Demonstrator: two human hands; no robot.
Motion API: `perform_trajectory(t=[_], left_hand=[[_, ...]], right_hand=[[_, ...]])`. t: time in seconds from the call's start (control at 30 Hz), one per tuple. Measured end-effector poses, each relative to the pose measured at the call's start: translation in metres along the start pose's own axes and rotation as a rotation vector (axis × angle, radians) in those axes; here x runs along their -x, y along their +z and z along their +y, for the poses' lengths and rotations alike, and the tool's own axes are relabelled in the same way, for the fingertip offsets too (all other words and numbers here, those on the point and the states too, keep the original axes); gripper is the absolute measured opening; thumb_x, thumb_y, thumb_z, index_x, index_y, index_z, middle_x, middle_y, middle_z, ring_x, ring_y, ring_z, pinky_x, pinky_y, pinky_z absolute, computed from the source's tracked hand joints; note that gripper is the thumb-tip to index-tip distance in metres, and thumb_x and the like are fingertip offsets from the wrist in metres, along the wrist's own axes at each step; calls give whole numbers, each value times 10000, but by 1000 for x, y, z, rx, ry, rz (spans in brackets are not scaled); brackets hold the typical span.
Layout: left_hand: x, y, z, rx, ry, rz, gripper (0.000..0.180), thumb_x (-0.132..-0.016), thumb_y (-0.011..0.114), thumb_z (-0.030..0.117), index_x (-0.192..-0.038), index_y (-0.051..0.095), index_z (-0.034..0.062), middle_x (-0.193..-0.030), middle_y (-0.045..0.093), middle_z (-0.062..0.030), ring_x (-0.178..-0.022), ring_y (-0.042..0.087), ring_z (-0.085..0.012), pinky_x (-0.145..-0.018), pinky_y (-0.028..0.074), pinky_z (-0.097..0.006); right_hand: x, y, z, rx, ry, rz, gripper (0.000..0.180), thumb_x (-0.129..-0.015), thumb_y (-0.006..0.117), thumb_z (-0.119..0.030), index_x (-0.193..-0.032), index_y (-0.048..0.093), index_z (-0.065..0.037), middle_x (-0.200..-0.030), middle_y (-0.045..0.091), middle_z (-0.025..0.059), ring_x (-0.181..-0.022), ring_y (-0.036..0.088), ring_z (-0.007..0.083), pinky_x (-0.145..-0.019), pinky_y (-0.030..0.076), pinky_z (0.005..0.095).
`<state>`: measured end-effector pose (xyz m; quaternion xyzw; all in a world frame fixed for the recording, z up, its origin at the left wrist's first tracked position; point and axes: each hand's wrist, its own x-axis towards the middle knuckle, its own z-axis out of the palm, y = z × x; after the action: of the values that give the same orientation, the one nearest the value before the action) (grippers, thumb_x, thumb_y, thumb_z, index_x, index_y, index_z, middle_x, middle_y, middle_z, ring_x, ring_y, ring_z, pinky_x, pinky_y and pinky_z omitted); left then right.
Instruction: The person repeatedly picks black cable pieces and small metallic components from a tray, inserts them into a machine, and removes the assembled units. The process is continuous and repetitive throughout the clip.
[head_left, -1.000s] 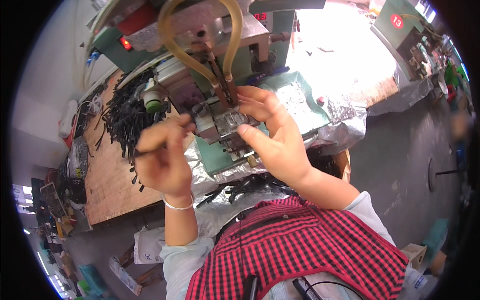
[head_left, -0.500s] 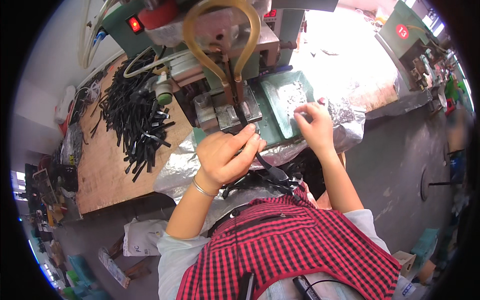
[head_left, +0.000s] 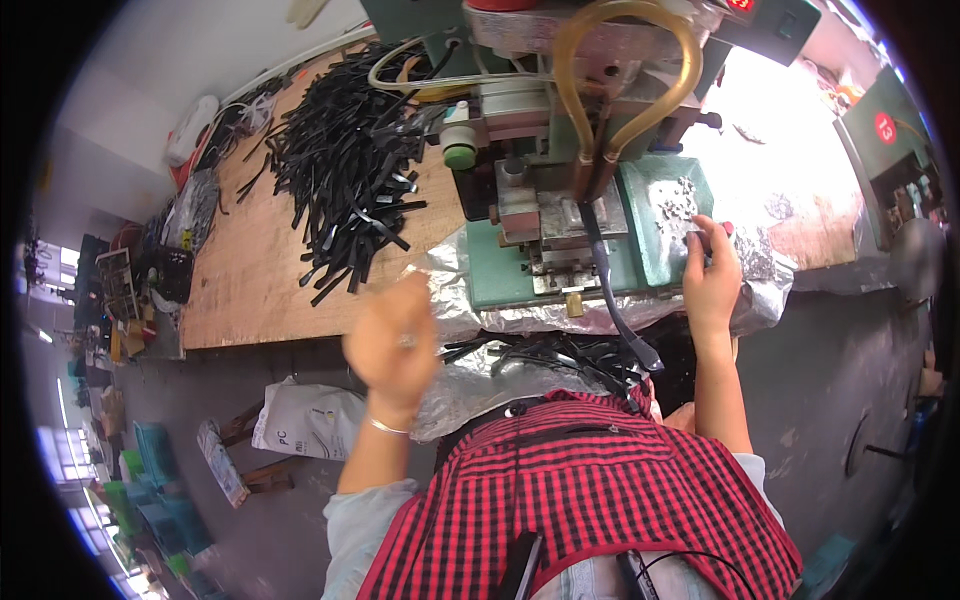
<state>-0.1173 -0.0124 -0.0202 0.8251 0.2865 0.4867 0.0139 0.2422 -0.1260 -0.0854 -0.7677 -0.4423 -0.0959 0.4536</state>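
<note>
My left hand (head_left: 392, 335) is off the machine, smeared by motion, in front of the bench beside the foil. My right hand (head_left: 714, 275) is at the right side of a green tray (head_left: 650, 255); thumb and forefinger are drawn together in a pinch, and anything between them is too small to make out. Small shiny pieces (head_left: 677, 200) lie in that tray. A black strap (head_left: 609, 285) hangs from the metal fixture (head_left: 550, 215), its upper end under the copper-coloured tips (head_left: 592, 175) of the machine and its lower end over the bench edge. Neither hand touches it.
A heap of black strips (head_left: 345, 170) covers part of the wooden bench (head_left: 235, 285) on the left. More black straps (head_left: 560, 358) lie near my lap. A yellow hose loop (head_left: 690, 75) hangs before the machine. Crinkled foil (head_left: 445, 285) covers the bench's front edge.
My left hand has let go of the black strap and moved left, away from the fixture. My right hand's fingers have come together at the tray. The whole view has swung left.
</note>
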Motion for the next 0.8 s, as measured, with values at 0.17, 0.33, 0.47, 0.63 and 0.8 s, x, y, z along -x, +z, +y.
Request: perform_trajectory(t=[0.17,0.33,0.47,0.63,0.8], left_hand=[[-30,-1,-79,-463,4,-283,409,-736,720,-98,-1073,776,126,-1541,557,-155,-1346,542,-350,-1042,466,-410],[15,49,-158,-437,-72,-272,320,-764,724,-16,-996,828,177,-1510,601,-136,-972,592,-335,-941,464,-425],[-26,55,-133,-185,-98,87,351,-913,701,-1,-1214,797,152,-1238,771,-104,-850,698,-224,-792,509,-336],[-63,38,-100,471,-784,100,718,-1012,696,91,-1636,341,72,-800,777,-62,-530,587,-43,-471,404,-175],[26,64,-148,703,-796,53,349,-1109,561,182,-1389,608,-19,-1135,771,-133,-998,734,-129,-739,553,-217]], right_hand=[[-18,8,-25,-152,-37,-4,127,-965,686,-14,-1066,761,-30,-993,751,121,-927,717,288,-837,541,365],[-19,26,-30,-136,-92,17,104,-924,732,-35,-1020,765,-57,-932,734,101,-871,698,290,-785,531,381],[-3,0,-1,-43,-60,66,104,-917,736,-22,-1013,762,-51,-938,738,106,-878,703,287,-793,533,381],[20,-46,9,-15,-4,152,120,-915,730,21,-1029,754,-9,-918,729,126,-855,693,281,-795,527,361],[31,-47,9,-130,94,114,119,-914,724,35,-1027,749,6,-928,737,137,-869,708,261,-799,536,348]])
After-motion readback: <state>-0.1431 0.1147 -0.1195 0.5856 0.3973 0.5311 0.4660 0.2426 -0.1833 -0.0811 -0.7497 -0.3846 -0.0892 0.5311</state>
